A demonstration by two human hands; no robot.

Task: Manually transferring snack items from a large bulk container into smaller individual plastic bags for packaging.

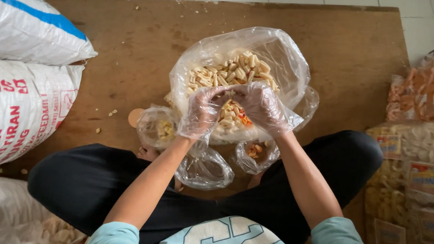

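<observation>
Far left: two white woven sacks (18, 66) stacked beside the brown board (129, 39); a few loose crumbs lie on it.

Left hand (202, 110), in a thin clear glove, dips into the big clear bag (286, 65). Fingers curl down into the snack pieces (235, 70); whether they pinch any, I cannot tell. Just below and left sits a small clear bag (157, 127) with a few pieces inside; an emptier one (207, 171) rests near the knee.

Snack pieces: short, pale-cream tubes, with some orange ones near the hands. Judged light, dry and brittle; they should crush if squeezed, so a loose scoop with cupped fingers suits better than a pinch. The bag film looks thin, soft and slippery; best held at its rolled rim.

Right hand (263, 108), gloved likewise, cups over the same heap, fingers bent, touching the left.

Far right: stacked packed snack bags (424, 174).
</observation>
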